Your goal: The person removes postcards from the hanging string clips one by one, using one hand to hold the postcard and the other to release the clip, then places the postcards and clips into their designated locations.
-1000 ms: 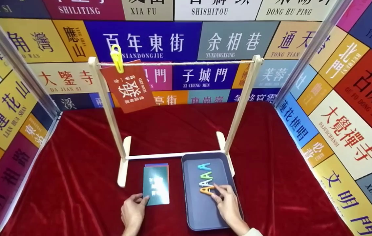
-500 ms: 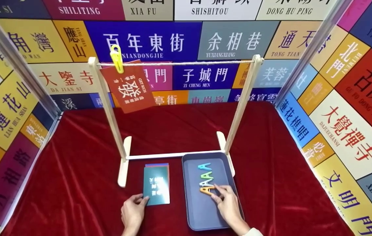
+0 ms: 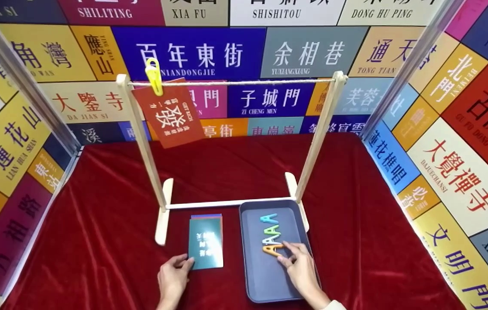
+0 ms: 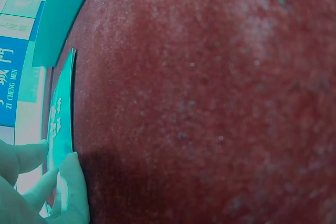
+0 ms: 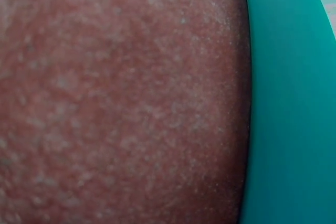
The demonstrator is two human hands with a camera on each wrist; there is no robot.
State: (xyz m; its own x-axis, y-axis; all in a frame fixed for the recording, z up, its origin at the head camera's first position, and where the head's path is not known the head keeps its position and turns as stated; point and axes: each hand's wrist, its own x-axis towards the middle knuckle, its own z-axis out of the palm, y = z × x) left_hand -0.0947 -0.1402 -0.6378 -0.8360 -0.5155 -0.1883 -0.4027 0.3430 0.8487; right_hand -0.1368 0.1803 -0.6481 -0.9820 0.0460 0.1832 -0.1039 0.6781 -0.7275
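Observation:
At its lower left corner, a dark green card [image 3: 206,243] with white characters is pinched by my left hand [image 3: 173,277]. In the left wrist view, the thumb and fingers [image 4: 73,182] meet at the card's near end. My right hand [image 3: 301,269] reaches over a grey-blue tray [image 3: 265,282] and pinches an orange clothespin [image 3: 276,246] by its handle end. Above the orange one, white [image 3: 270,239], green [image 3: 271,230] and blue [image 3: 269,218] clothespins lie in a column. The right wrist view shows the tray's side [image 5: 294,103] but not the hand.
Behind the tray stands a wooden rack [image 3: 158,172] with a string [image 3: 248,82] across its top. A yellow clothespin [image 3: 155,82] holds a red card [image 3: 168,118] at the string's left. Blue and red card edges [image 3: 206,215] show beneath the green card. Dark red cloth [image 3: 97,224] covers the table.
Both hands keep nearly the same places. Glare on the green card has faded since one second ago, and its characters show more plainly.

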